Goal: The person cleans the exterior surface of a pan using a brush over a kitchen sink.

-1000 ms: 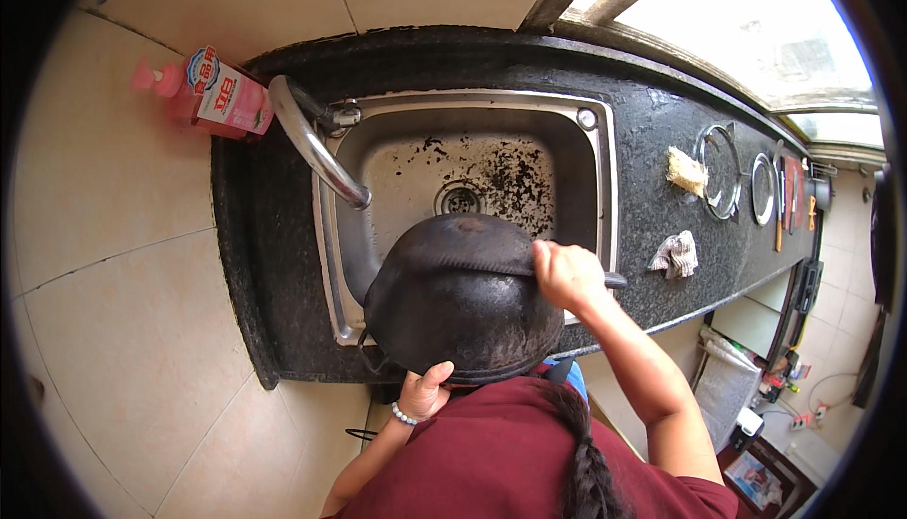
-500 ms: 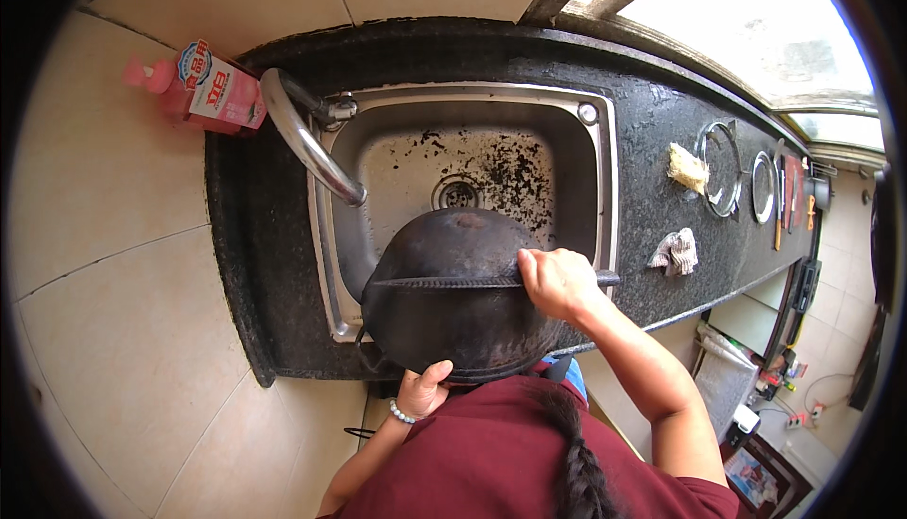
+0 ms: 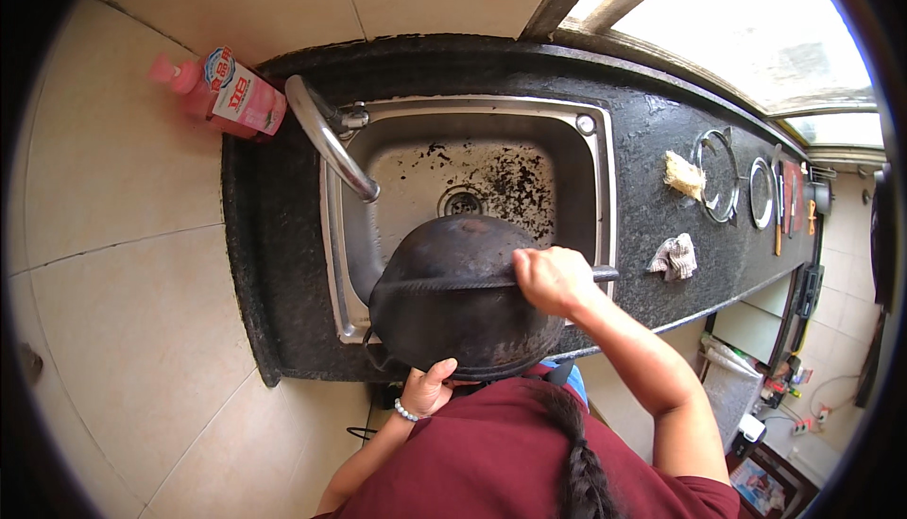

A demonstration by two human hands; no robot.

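A large blackened pot (image 3: 453, 325) is tipped over the near edge of the sink, its rounded, sooty underside up. My left hand (image 3: 430, 389) grips the rim nearest me, thumb on the outside and the other fingers mostly hidden. My right hand (image 3: 553, 278) is closed around a long, thin, dark blade-like tool (image 3: 444, 285) that lies across the pot's outer side. The black end of its handle sticks out to the right of my fist; its exact kind is unclear. A loop handle (image 3: 376, 354) shows on the pot's left side.
Black flakes lie in the steel sink (image 3: 416, 165) under the curved faucet (image 3: 331, 141). A pink pump bottle (image 3: 231, 99) stands at the back left. Along the right counter lie a scrubber (image 3: 684, 175), a crumpled cloth (image 3: 674, 256), a round glass lid (image 3: 720, 176) and several utensils.
The view has shifted slightly, moving the sink and bottle right and down. The tool looks more smeared across the pot, and my right hand has moved slightly left. Both hands keep their holds.
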